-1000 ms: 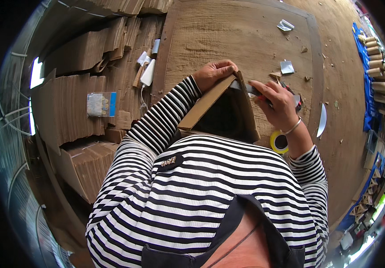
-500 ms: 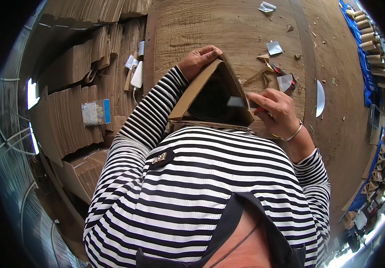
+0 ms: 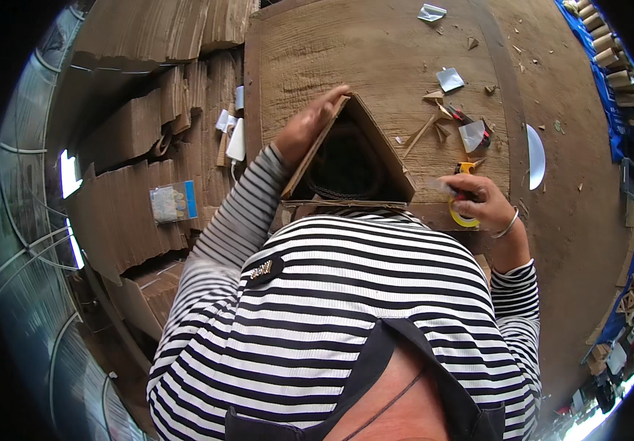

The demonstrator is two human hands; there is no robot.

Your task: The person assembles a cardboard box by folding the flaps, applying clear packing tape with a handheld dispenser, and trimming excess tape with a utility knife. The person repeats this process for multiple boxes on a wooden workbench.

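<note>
— Where's the piece being worked on?

— The triangular cardboard box (image 3: 350,158) stands on the cardboard-covered worktable (image 3: 376,44), right against the person's striped shirt (image 3: 346,294), open side facing the camera with a dark interior.

— And the hands?

— The left hand (image 3: 308,126) lies along the box's left sloping wall, fingers curled over its upper edge, gripping it. The right hand (image 3: 479,202) is off to the right, clear of the box, fingers closed on a yellow tape roll (image 3: 462,214) and, I think, pinching a clear strip of tape (image 3: 440,187) pulled toward the box.

— How should that be handled?

— My judgement: keep the left hand pressing the wall so the seam stays shut, hold the strip taut and flat, and lay it squarely over the joint before smoothing it down.

— Anything around?

— Cardboard scraps (image 3: 426,128), small clear plastic pieces (image 3: 449,78), a red-handled tool (image 3: 462,117) beyond the box; stacked corrugated sheets (image 3: 140,132) to the left.
</note>
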